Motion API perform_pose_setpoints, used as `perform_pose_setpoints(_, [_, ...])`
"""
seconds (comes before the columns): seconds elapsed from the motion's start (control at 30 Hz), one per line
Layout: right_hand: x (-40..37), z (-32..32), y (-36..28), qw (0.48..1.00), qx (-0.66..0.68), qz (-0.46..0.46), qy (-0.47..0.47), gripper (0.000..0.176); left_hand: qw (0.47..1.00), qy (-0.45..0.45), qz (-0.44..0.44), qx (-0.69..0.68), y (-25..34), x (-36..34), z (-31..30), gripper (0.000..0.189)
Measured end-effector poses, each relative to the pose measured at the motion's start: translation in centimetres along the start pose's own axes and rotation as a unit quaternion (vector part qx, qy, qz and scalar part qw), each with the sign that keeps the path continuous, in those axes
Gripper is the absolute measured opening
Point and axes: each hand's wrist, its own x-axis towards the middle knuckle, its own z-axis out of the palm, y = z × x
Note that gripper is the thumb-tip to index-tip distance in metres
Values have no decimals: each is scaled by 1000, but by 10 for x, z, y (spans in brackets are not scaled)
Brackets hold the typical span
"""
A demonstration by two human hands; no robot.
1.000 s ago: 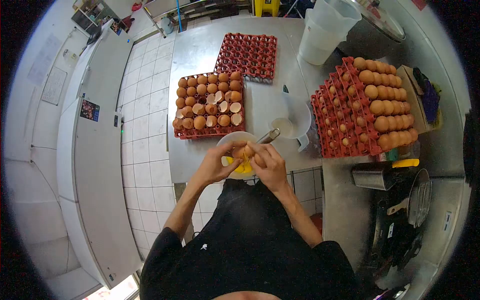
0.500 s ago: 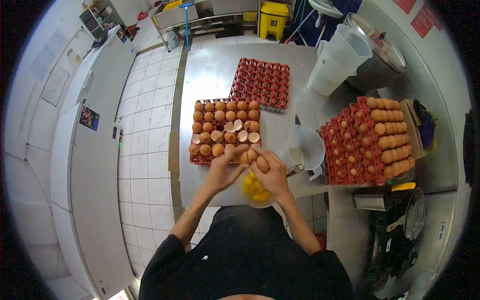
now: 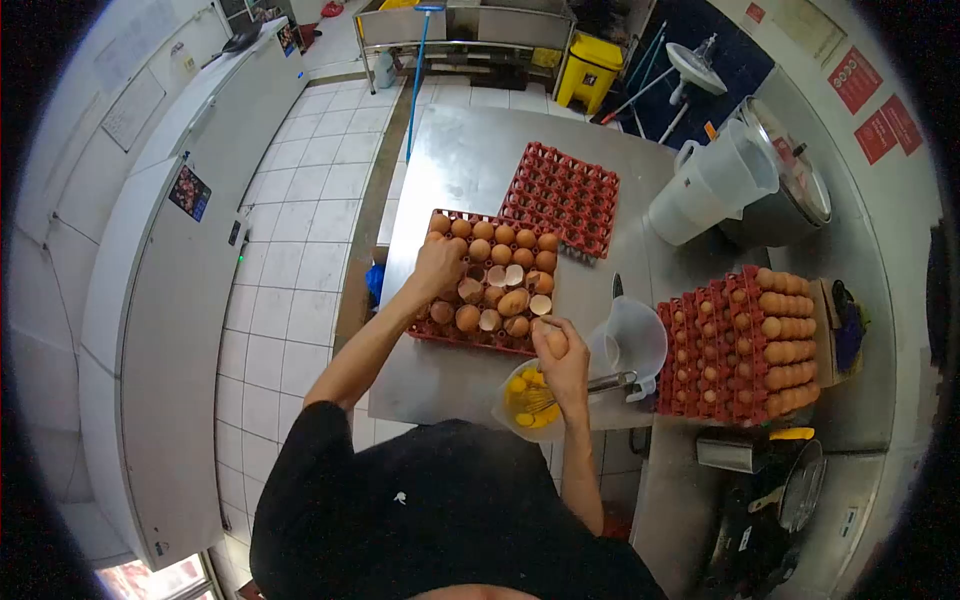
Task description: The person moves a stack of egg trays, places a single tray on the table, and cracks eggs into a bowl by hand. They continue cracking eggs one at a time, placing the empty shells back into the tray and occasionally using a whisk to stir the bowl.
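My left hand (image 3: 438, 264) reaches over the left side of a red tray (image 3: 480, 343) that holds brown eggs and opened shells; its fingers are bent down among the eggs, and what they touch is hidden. Near the tray's front right corner, my right hand (image 3: 562, 358) is closed round a brown egg (image 3: 556, 344). Below it stands a clear bowl (image 3: 503, 410) with several yolks (image 3: 527, 384) and a whisk, whose metal handle (image 3: 612, 381) sticks out to the right, beneath the right hand.
An egg-free red tray (image 3: 562, 195) lies behind the egg tray. To the right are a clear jug (image 3: 640, 340), stacked trays of eggs (image 3: 735, 345), a tall plastic pitcher (image 3: 705, 190) and a large pot (image 3: 800, 200). Pans lie at the lower right.
My hands have parted: the left has moved back and left over the tray, the right stays near the bowl with an egg. The camera view has shifted and turned.
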Motion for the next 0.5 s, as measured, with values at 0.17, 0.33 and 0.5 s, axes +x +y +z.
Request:
perform_pose_setpoints(0.17, [-12, 13, 16, 996, 81, -46, 14, 27, 991, -80, 5, 110, -18, 25, 50, 20])
perform_pose_setpoints(0.33, [-28, 10, 24, 967, 248, 54, 0, 31, 970, -117, -133, -166, -8, 26, -7, 42])
perform_pose_setpoints(0.5, [-28, 11, 16, 842, 528, 113, -8, 36, 814, 152, -144, -541, 74, -50, -44, 40])
